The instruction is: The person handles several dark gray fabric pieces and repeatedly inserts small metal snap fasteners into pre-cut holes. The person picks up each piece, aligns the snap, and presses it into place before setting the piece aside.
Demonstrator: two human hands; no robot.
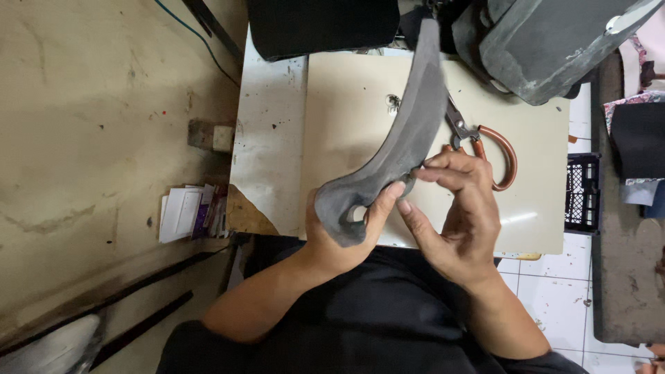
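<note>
Both hands grip one long curved strip of dark grey leather-like material (402,138) above the lap: the left hand (339,235) clasps its looped lower end to steady it, while the right hand (457,215) pinches the edge midway, fingers closed. Beyond, orange-handled scissors (485,145) lie within reach on the cream desk (346,104).

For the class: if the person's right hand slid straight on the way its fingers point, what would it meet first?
The right hand points up-left and its fingertips already touch the curved dark grey piece, so it would probably meet that piece first, though depth is hard to judge here.
</note>
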